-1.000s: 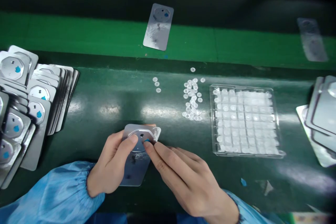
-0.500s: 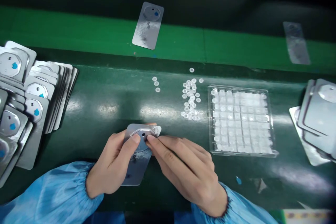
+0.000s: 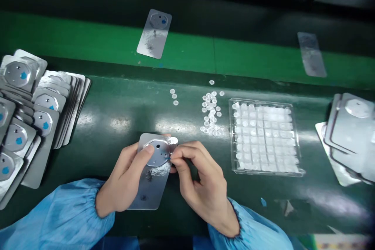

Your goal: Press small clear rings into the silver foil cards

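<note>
My left hand [image 3: 123,179] grips a metal panel [image 3: 146,193] by its left side, thumb on the face near an octagonal recess [image 3: 156,160] with small holes. The panel is tilted above the bench. At the recess's right edge, my right hand [image 3: 202,183] pinches a small blue film piece [image 3: 168,158] between thumb and forefinger. The film's far end seems to touch the panel; how much is stuck there I cannot tell.
Stacked metal panels with blue dots [image 3: 43,125] lie at left, more panels [image 3: 348,125] at right. Loose clear discs [image 3: 211,115] lie mid-bench beside a clear tray [image 3: 232,144] of white pieces. Single panels [image 3: 154,35] lie on the green strip [image 3: 240,56] behind.
My right hand has changed from fingers extended over the recess to a pinch at its right edge, and blue film now shows there. Panels on the green strip have shifted left.
</note>
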The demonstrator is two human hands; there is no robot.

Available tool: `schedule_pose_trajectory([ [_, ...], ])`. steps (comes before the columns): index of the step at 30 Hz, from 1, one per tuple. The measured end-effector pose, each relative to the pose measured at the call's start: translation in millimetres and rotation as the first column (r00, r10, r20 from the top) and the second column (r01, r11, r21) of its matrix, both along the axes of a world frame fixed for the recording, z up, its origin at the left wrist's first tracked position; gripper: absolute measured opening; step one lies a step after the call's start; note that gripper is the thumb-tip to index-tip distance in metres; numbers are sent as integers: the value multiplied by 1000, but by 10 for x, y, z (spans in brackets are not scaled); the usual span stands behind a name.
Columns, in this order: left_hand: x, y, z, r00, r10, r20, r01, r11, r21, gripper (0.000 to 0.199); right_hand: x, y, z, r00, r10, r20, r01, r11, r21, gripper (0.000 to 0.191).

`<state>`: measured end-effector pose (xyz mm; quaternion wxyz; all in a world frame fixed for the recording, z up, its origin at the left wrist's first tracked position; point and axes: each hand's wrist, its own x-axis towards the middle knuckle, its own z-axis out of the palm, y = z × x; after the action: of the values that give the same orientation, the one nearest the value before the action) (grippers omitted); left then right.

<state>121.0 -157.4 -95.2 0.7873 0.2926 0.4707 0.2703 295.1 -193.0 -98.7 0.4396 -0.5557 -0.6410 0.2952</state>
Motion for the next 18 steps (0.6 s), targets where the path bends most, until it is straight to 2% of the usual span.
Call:
schedule_pose_trajectory([
  [3, 4, 14, 18, 999, 5, 34, -4, 999, -33, 46, -40, -6, 39, 982, -107, -159, 93, 992, -88, 14],
  [6, 10, 55, 33, 998, 24, 56, -21, 998, -61, 49, 60, -87, 165, 969, -171, -176, 149, 980, -133, 13],
  [9, 31, 133, 76, 1000, 11, 15, -10, 999, -32, 51, 497, -416, 297, 954, -269, -132, 238, 948, -212, 13],
  [11, 47, 170, 111, 998, -3, -65, 5, 1000, 22, 49, 961, -813, 293, 902, -413, -122, 374, 892, -252, 19],
  [13, 38, 166, 124, 982, 13, -190, -1, 998, 63, 48, 1439, -1323, 171, 767, -614, -185, 565, 783, -259, 28],
  [14, 17, 153, 110, 967, 23, -255, -6, 998, 69, 49, 1643, -1596, 66, 686, -711, -154, 654, 695, -299, 34],
  [16, -50, 139, 32, 929, 32, -368, -7, 998, 69, 53, 1935, -2110, -220, 524, -851, 25, 810, 489, -325, 53],
  [17, -82, 155, -27, 912, 24, -410, 10, 997, 81, 54, 2025, -2322, -389, 471, -868, 157, 859, 410, -307, 62],
  [18, -99, 191, -86, 896, 18, -444, 36, 993, 113, 53, 2085, -2490, -567, 406, -887, 221, 899, 343, -274, 64],
])
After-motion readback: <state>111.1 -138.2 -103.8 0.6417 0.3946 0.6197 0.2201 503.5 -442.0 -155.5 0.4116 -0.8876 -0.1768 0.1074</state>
